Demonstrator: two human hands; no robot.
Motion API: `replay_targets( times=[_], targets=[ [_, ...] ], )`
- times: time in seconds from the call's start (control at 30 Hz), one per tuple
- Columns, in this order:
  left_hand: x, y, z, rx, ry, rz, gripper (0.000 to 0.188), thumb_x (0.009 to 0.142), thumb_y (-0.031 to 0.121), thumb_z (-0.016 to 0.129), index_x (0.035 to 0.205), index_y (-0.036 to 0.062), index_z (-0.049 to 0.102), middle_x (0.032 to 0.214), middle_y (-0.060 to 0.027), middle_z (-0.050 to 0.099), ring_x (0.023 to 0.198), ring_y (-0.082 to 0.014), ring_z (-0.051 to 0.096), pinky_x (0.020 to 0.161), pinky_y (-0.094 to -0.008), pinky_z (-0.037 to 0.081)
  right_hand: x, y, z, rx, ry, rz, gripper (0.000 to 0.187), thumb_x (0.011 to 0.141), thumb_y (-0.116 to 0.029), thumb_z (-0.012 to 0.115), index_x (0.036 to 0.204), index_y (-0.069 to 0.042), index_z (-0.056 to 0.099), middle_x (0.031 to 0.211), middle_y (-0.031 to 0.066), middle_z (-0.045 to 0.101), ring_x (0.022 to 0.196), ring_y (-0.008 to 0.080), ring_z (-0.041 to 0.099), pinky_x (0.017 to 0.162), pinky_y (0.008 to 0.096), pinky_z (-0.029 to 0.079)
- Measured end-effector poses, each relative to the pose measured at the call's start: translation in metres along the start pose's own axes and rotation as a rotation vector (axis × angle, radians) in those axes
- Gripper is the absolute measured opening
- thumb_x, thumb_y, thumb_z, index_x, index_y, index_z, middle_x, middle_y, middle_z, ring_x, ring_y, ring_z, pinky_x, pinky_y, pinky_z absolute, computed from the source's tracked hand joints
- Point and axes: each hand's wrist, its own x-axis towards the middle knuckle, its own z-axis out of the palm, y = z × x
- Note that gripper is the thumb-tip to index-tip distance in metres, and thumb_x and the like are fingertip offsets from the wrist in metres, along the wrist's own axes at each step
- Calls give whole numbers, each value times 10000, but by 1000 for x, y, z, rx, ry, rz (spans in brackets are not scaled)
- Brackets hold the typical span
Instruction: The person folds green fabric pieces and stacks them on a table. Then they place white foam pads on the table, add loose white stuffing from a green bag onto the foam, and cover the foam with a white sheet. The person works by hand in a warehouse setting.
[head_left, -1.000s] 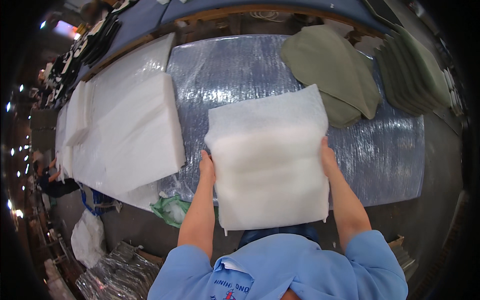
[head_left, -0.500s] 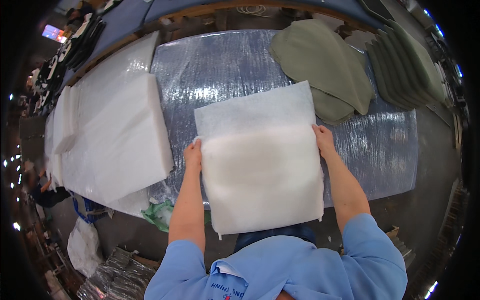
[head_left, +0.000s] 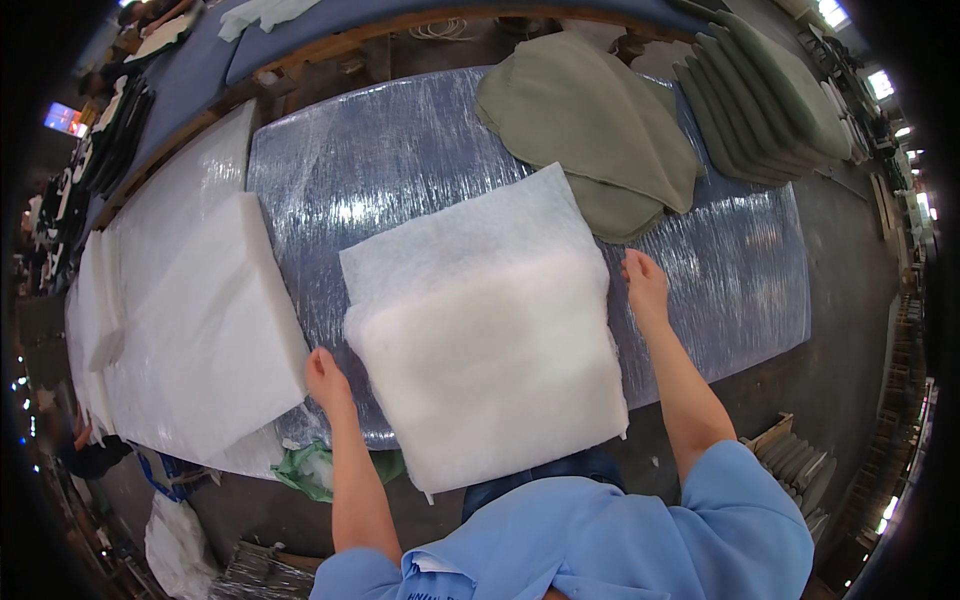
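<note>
A square white pad of fluffy batting lies before me, its near edge overhanging the table toward my body. A thinner white batting sheet shows beyond its far edge. My left hand is off the pad, beside the near right corner of a stack of white batting sheets; its fingers are curled with nothing visible in them. To the right of the pad, my right hand is raised just clear of the edge, fingertips drawn together and holding nothing I can see. Olive-green fabric pieces lie beyond the pad.
Plastic film covers the blue table. A row of olive cushions stands at the far right. Green plastic hangs by the near edge, left of centre. White bags sit on the floor at lower left. Another person's arm shows at far left.
Both hands have let go of the pad's sides. The left hand has moved outward and nearer to me; the right has come slightly away. The view has shifted, moving the scene leftward.
</note>
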Motion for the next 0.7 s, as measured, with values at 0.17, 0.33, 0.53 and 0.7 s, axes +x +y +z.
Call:
replay_targets(
  times=[0.17,0.33,0.53,0.7],
  targets=[
    [-83,-4,25,160,-167,169,473,1056,298,567,1362,-62,586,1312,-196,671,1185,-301,648,1035,-362,480,-56,9,17,-266,-111,-162,459,1070,-333,520,1371,-3,620,1315,165,688,1235,285,638,1056,348,465],
    [-82,12,53,375,-131,137,564,1071,403,462,1360,-66,579,1334,-281,633,1253,-428,599,1083,-441,443,-41,7,44,-396,-197,-61,567,1068,-449,440,1357,1,627,1341,226,655,1285,384,594,1092,419,437],
    [-55,35,65,406,-278,-117,682,1061,536,387,1303,-51,635,1314,-299,632,1226,-446,601,1052,-451,454,-13,12,46,-336,-323,196,694,1059,-551,415,1322,59,615,1278,234,677,1254,358,602,1029,416,456],
    [-21,20,70,212,-238,-303,823,1046,637,356,1242,-106,651,1247,-283,674,1143,-427,645,996,-454,471,-4,-4,70,-276,-224,381,867,1026,-667,380,1341,118,574,1401,297,572,1295,413,555,1064,446,439]
  ],
)
